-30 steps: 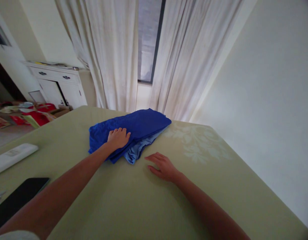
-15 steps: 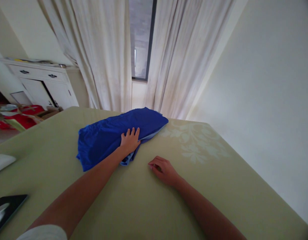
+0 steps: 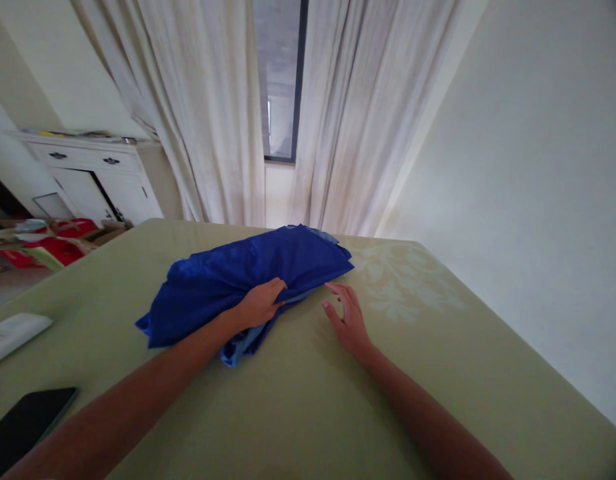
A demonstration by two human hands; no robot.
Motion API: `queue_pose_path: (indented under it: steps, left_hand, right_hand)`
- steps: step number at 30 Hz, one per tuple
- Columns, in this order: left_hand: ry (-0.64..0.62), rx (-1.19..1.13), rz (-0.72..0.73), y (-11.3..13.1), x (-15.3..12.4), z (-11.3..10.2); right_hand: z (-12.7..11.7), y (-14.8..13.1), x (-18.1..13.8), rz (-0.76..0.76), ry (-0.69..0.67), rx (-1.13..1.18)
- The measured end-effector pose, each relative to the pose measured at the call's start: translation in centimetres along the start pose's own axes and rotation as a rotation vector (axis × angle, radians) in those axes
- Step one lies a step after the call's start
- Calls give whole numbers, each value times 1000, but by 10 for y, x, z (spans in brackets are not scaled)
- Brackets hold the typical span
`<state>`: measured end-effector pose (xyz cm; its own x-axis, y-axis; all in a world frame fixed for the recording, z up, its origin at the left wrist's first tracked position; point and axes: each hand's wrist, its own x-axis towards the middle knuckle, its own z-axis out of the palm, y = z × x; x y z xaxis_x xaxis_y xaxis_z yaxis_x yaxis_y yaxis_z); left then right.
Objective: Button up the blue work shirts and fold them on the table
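Note:
A folded, glossy blue cloth lies near the far side of the table, with lighter blue layers showing along its near edge. My left hand is closed on the near edge of it, and creases run from the fabric into my fingers. To the right, my right hand hovers just beside the cloth's right part, thumb and fingers apart, holding nothing. What the left fingertips pinch underneath is partly hidden.
The table has a pale green cover with a leaf pattern. At the left lie a dark phone-like slab and a white object. Beyond stand a white cabinet, red packages and curtains; a wall borders the right.
My left hand has gone from lying spread on the cloth to gripping its edge, bunching and shifting it slightly nearer. My right hand has opened and moved right and forward toward the cloth.

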<state>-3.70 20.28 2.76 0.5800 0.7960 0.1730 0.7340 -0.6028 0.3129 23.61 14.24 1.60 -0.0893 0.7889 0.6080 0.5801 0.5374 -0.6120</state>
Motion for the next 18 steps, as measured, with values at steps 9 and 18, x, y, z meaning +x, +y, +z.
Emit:
queue_pose_path:
  steps: [9, 18]
  left_hand:
    - [-141, -128, 322, 190, 15, 63]
    - [23, 60, 180, 187, 70, 22]
  right_hand:
    - [-81, 44, 44, 163, -229, -432]
    - [-174, 90, 52, 374, -210, -445]
